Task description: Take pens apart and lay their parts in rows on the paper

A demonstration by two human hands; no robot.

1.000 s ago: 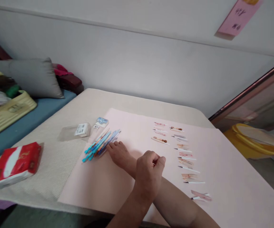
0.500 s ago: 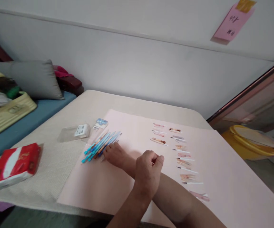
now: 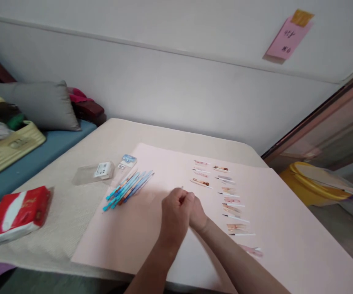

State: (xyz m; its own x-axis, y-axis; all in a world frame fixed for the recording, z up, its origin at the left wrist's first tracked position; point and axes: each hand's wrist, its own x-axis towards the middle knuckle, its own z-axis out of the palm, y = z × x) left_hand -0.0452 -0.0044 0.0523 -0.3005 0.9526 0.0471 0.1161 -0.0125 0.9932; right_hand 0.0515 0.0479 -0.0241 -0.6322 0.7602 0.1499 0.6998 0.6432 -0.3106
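Note:
My left hand (image 3: 175,206) is closed, its fingers curled, over the middle of the pale pink sheet. Behind and against it is my right hand (image 3: 197,215), also closed and partly covered by the left. A tiny pale tip (image 3: 182,187) shows just above the fingers; what it belongs to is hidden. To the left lies a loose pile of slim blue, turquoise and brown pens (image 3: 129,190). On the right, two columns of thin white sticks with dark tips (image 3: 236,219) lie beside small pink and tan printed pieces (image 3: 232,199).
Left of the pens are a clear plastic box (image 3: 86,174) with a white label and a blue-topped clear packet (image 3: 129,159). A red tissue pack (image 3: 18,212) lies on the beige cloth. Beyond the right edge stands a yellow bucket (image 3: 305,183); a wall rises behind.
My right hand has left the pen pile and moved right, up against my left hand. My left hand has shifted slightly left. The whole view has shifted a little.

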